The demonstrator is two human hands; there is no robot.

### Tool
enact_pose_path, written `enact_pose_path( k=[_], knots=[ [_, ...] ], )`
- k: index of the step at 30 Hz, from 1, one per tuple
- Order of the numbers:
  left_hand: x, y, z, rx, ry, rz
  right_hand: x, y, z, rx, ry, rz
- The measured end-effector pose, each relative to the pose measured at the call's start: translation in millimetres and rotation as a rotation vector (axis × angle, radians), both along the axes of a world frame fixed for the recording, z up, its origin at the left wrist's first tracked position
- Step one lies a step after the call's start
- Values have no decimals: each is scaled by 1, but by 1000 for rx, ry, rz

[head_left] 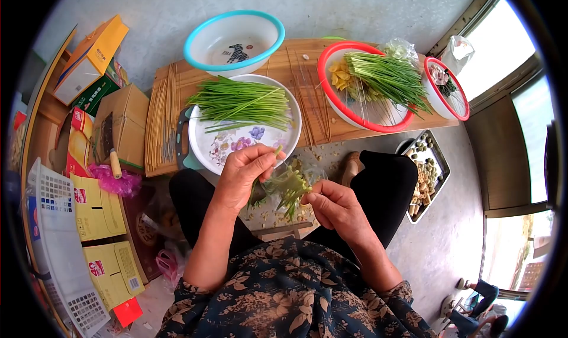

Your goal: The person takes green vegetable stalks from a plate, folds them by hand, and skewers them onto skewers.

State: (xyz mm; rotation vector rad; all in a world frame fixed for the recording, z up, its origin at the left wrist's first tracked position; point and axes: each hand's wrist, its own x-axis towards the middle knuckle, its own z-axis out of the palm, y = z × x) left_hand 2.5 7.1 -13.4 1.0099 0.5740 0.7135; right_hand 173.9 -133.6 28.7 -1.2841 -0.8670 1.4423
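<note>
Two hands are closed in fingertip pinches in front of the table (338,126). The left hand (244,173) grips a green stem (278,151) near the plate's (202,144) lower rim. The right hand (338,209) grips the edge of a green bunch (290,187), located between both hands. Chives (241,102) lie on the plate.

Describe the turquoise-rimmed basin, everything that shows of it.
The basin is round and deep, with a whitish, plastic-looking body and a broad turquoise rim. Its inside bears a dark striped animal print beside a small reddish mark; nothing is seen lying in it. It stands open side up at the back of the wooden table, near the wall. Its underside is hidden.
</note>
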Motion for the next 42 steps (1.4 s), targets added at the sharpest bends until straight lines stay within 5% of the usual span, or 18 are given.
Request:
enact_pose_path(
  k=[14,20,29,42],
  knots=[
    [15,-4,12,302,-1,-182,7,0,3,-29,53,-10],
    [23,10,0,292,24,-438,14,-3,2,-27,41,-2],
    [24,4,3,34,17,-408,24,-11,6,-98,-73,-23],
    [29,0,-6,69,72,-489,22,-13,0,-83,-25,24]
  ],
)
